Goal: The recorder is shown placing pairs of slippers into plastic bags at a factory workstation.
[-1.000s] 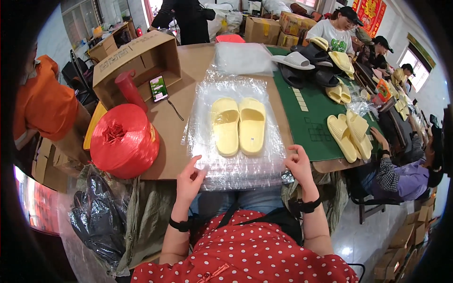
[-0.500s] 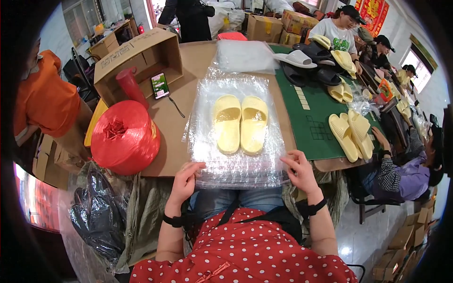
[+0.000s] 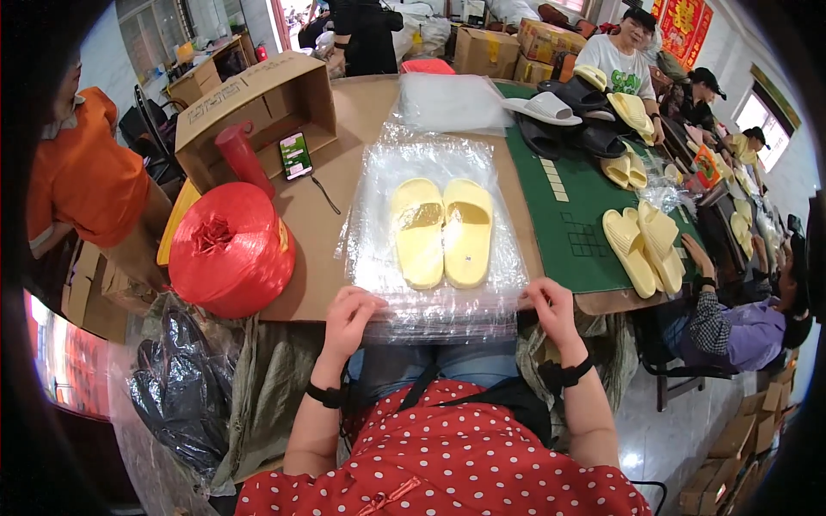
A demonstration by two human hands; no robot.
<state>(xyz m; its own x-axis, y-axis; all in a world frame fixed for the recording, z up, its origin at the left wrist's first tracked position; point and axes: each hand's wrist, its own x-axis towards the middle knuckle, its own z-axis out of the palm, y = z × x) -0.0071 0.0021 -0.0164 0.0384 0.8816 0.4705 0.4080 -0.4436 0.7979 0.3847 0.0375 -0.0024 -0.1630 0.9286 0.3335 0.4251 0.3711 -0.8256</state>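
A pair of pale yellow slippers (image 3: 442, 230) lies side by side on a stack of clear plastic bags (image 3: 434, 185) spread over the brown table (image 3: 348, 185). My left hand (image 3: 348, 316) grips the near left edge of the plastic bags, fingers curled on the film. At the near right edge, my right hand (image 3: 551, 311) pinches the same plastic. Both wrists wear dark bands.
A big red twine spool (image 3: 228, 249) stands at my left, with an open cardboard box (image 3: 258, 107), a red tube and a phone (image 3: 295, 155) behind. More yellow slippers (image 3: 641, 245) lie on a green mat (image 3: 572, 211) at right, dark and white ones farther back. Several people sit around.
Both my hands have drawn back toward me along the bag's near edge and now pinch it at the table's edge. The slippers have stayed in place.
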